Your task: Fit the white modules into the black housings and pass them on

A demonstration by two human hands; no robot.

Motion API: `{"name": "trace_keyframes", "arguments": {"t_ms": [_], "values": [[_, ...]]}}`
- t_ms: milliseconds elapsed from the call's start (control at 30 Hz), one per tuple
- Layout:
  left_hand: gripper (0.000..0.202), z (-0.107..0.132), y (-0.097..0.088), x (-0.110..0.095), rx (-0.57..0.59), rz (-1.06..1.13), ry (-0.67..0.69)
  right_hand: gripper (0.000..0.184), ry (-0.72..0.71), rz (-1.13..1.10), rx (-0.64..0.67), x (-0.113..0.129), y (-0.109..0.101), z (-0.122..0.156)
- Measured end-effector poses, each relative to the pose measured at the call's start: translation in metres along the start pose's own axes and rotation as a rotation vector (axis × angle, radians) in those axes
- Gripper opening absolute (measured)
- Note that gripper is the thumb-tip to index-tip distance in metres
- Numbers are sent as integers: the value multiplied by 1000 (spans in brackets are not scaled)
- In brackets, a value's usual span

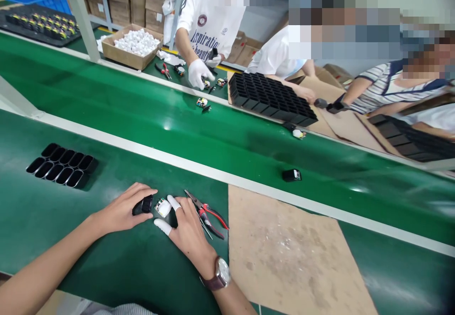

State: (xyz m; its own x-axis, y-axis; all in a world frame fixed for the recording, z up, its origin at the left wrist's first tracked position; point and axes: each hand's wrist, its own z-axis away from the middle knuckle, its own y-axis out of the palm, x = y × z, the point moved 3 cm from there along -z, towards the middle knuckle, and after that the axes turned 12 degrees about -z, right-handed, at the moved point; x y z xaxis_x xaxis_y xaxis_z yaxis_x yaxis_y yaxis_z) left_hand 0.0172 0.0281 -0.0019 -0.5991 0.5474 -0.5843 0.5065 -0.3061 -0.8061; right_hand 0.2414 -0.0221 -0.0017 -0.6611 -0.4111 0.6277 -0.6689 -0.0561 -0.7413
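Observation:
My left hand [133,206] grips a black plastic case [143,205] between thumb and fingers, its open end turned to the right. Facing that end is a small circuit board [163,208] with a white block on it. My right hand [185,222], with white finger cots on thumb and index finger, holds the board between those two fingertips. Board and case look slightly apart. Just right of my right hand lie red-handled pliers [208,213] and thin metal tweezers [205,224], partly hidden by the hand.
Several black cases [62,165] stand in two rows at left. A brown cardboard sheet [284,248] lies at right. Beyond a white rail, the green conveyor belt [142,120] carries a black case [292,175] and circuit boards. Co-workers sit opposite, near a black case stack [270,99].

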Motion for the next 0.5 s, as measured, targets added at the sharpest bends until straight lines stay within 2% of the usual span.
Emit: {"name": "trace_keyframes", "arguments": {"t_ms": [67, 167, 300, 400, 500], "values": [[59, 0, 0, 0, 1, 8, -1, 66, -3, -27, -3, -5, -4, 5], [61, 0, 1, 0, 14, 11, -9, 74, -25, -70, 45, -9, -9, 5], [70, -2, 4, -1, 37, -16, -51, 61, -91, -131, 129, -10, -13, -5], [68, -3, 9, 0, 44, -41, -61, 47, -102, -165, 144, -7, -11, -9], [65, -4, 11, 0, 42, -37, -43, 53, -46, -116, 99, -5, -5, -3]]}}
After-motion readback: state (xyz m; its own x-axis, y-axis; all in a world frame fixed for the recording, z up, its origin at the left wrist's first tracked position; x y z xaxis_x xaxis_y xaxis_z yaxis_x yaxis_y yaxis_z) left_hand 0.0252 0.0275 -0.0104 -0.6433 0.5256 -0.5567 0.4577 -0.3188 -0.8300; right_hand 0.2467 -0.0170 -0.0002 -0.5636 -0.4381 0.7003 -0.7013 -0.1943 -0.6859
